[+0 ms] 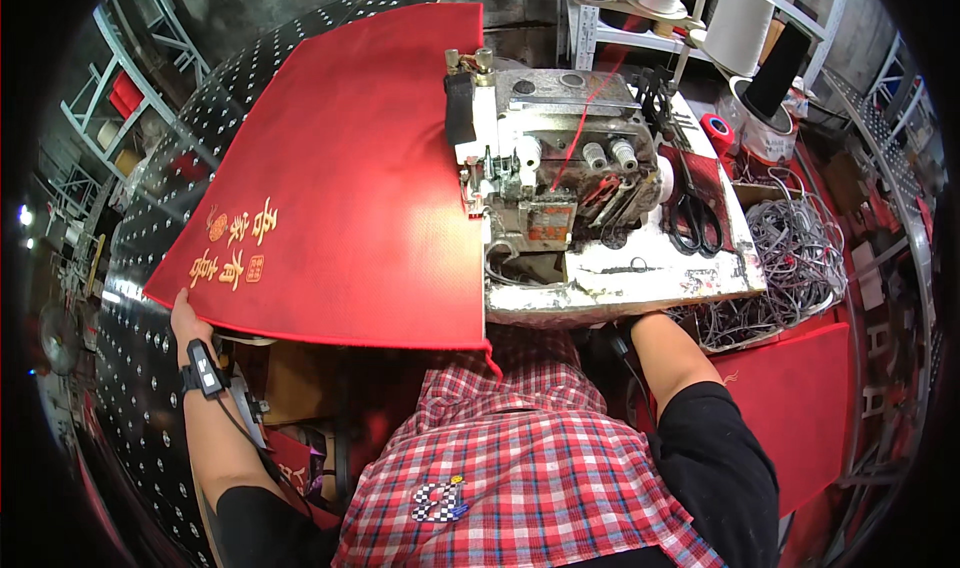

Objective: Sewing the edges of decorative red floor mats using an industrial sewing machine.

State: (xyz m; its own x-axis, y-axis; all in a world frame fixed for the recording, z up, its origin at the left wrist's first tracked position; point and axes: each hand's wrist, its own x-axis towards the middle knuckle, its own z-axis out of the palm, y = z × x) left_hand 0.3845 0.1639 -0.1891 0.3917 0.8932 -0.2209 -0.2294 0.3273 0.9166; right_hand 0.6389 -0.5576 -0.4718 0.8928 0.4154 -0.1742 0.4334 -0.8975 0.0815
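Note:
A large red mat (350,168) with gold lettering lies across the left worktop, its right edge against an overlock sewing machine (570,158). At the mat's near left corner, my left hand (187,323) grips the edge; the thumb shows and the other fingers are mostly hidden. A short red tail (493,361) hangs from the mat's near right corner. My right forearm (668,353) reaches under the white machine table (640,293), which hides that hand. Red thread (580,138) runs down into the machine.
Black scissors (697,225) lie on the machine table. Right of it stands a box of tangled grey trimmings (790,258), with another red mat (790,408) below. White thread cones (738,28) and a black cone (780,73) stand behind. The left worktop (140,368) is black with silvery dots.

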